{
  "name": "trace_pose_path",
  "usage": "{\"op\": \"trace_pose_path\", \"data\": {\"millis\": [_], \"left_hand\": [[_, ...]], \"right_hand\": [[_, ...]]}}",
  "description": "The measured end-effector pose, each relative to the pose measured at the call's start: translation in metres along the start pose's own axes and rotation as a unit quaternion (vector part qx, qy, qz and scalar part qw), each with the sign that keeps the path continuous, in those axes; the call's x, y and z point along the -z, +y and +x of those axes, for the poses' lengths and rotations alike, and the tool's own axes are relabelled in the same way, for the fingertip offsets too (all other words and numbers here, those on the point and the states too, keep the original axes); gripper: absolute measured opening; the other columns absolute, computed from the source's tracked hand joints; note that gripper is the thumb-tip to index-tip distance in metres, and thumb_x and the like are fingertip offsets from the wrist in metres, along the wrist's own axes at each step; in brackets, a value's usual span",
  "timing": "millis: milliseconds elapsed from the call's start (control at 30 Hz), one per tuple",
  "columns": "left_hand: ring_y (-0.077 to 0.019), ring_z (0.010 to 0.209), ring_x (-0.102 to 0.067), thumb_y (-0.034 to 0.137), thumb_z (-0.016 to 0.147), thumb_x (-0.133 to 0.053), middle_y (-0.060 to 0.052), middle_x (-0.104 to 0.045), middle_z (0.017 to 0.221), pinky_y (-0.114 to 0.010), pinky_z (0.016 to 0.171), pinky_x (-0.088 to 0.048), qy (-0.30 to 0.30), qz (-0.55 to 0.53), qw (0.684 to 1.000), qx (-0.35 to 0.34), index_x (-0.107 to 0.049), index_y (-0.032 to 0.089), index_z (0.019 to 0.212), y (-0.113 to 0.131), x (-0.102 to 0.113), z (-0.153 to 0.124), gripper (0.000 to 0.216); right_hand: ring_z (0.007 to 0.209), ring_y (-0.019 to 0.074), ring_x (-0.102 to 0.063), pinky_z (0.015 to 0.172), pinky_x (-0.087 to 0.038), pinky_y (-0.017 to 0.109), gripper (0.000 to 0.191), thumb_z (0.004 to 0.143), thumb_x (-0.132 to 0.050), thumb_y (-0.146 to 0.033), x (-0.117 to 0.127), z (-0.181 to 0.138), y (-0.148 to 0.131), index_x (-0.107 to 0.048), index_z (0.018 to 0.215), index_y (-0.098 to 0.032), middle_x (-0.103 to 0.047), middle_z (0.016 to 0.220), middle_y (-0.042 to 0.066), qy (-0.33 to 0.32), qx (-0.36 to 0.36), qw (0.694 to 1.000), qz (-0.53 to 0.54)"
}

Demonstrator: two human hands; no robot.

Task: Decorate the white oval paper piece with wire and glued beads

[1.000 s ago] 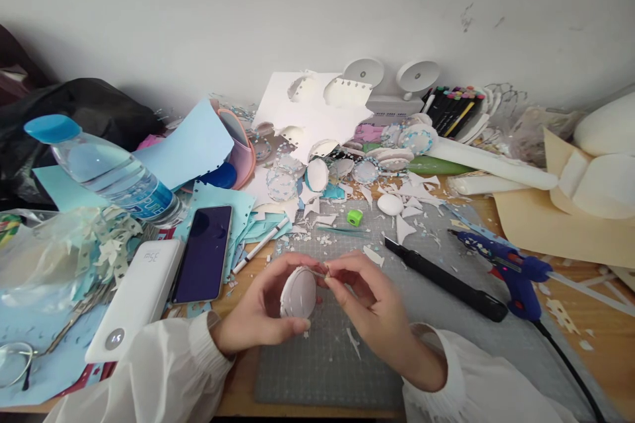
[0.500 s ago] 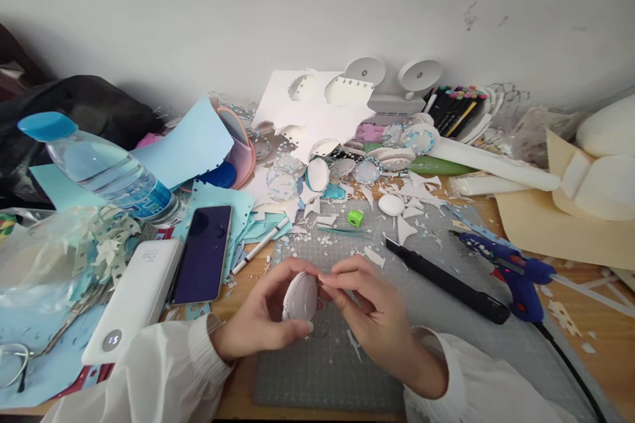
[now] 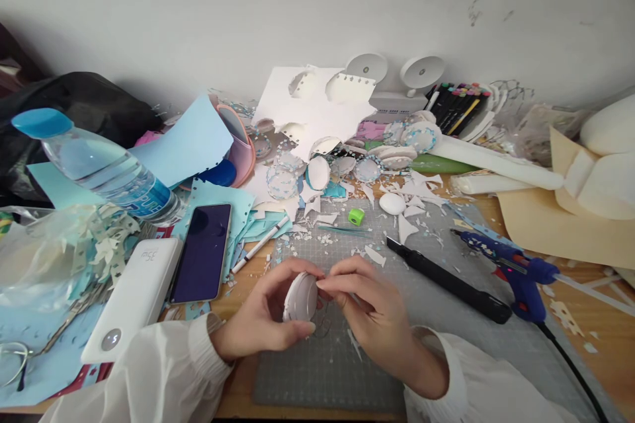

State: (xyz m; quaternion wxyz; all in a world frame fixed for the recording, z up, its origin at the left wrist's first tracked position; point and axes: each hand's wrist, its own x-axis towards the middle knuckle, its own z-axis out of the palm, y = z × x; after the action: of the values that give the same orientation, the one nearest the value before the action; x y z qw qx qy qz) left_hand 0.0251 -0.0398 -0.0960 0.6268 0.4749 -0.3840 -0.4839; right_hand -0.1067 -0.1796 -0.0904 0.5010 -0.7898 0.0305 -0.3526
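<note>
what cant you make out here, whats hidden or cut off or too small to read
All in the head view:
- Back of the white round piece: turned away, partly covered by the left hand.
- Anything pinched in the right hand: hidden by its own fingertips.
- End of the glue gun cord: cut off by the bottom edge.
- Fine print on the bottle: too small and blurred.

Bottle (image 3: 106,168) — "PURE"; power bank (image 3: 135,297) — "35W"

I have passage over the mat (image 3: 317,377) nearside of the left hand (image 3: 258,312) and right hand (image 3: 372,317); a knife (image 3: 449,283) and glue gun (image 3: 518,274) obstruct rightward travel, a phone (image 3: 202,254) leftward.
</note>
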Motion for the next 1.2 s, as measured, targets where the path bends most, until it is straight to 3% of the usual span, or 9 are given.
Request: {"op": "trace_pose_path", "data": {"millis": [233,800,900,1067,1200], "left_hand": [[-0.0189,0.086,-0.058,0.029,0.075,-0.076,-0.003,-0.061,0.094,-0.029,0.074,-0.047,-0.005,-0.001,0.999,-0.036,-0.058,0.025,0.118,-0.001,0.000,0.001,0.047],[-0.0183,0.089,-0.058,0.024,0.074,-0.079,-0.002,-0.061,0.097,-0.028,0.078,-0.047,-0.015,-0.020,1.000,-0.010,-0.060,0.027,0.119,0.001,-0.001,0.001,0.049],[-0.0194,0.091,-0.061,0.027,0.075,-0.079,-0.004,-0.063,0.103,-0.029,0.080,-0.048,-0.020,-0.044,0.999,-0.014,-0.062,0.027,0.121,0.002,0.000,0.001,0.049],[-0.0276,0.115,-0.062,0.034,0.076,-0.079,-0.008,-0.057,0.137,-0.037,0.098,-0.046,0.032,-0.140,0.989,-0.029,-0.054,0.031,0.131,0.002,0.004,0.001,0.061],[-0.0274,0.126,-0.056,0.030,0.074,-0.081,-0.008,-0.058,0.139,-0.036,0.103,-0.042,0.057,-0.167,0.984,-0.025,-0.050,0.033,0.135,-0.001,0.007,0.002,0.069]], "right_hand": [[0.076,0.0134,-0.064,0.067,-0.055,0.025,0.021,0.089,-0.059,-0.007,0.000,-0.001,0.001,-0.068,0.099,-0.024,-0.065,0.085,0.003,-0.005,0.017,0.999,-0.035],[0.080,0.0143,-0.063,0.068,-0.056,0.027,0.036,0.089,-0.053,-0.001,0.003,-0.007,0.005,-0.064,0.114,-0.025,-0.065,0.092,0.005,-0.057,0.090,0.992,-0.062],[0.084,0.0159,-0.063,0.072,-0.055,0.029,0.031,0.090,-0.053,-0.004,0.005,-0.004,0.000,-0.063,0.110,-0.025,-0.064,0.093,0.005,-0.045,0.049,0.997,-0.035],[0.087,0.0157,-0.062,0.077,-0.055,0.031,0.025,0.098,-0.045,-0.021,0.011,0.004,-0.001,-0.061,0.118,-0.025,-0.063,0.106,0.007,0.011,-0.098,0.990,0.097],[0.076,0.0131,-0.061,0.066,-0.054,0.026,0.018,0.097,-0.051,-0.032,0.012,0.009,0.009,-0.065,0.107,-0.025,-0.065,0.091,0.003,0.048,-0.193,0.965,0.171]]}}
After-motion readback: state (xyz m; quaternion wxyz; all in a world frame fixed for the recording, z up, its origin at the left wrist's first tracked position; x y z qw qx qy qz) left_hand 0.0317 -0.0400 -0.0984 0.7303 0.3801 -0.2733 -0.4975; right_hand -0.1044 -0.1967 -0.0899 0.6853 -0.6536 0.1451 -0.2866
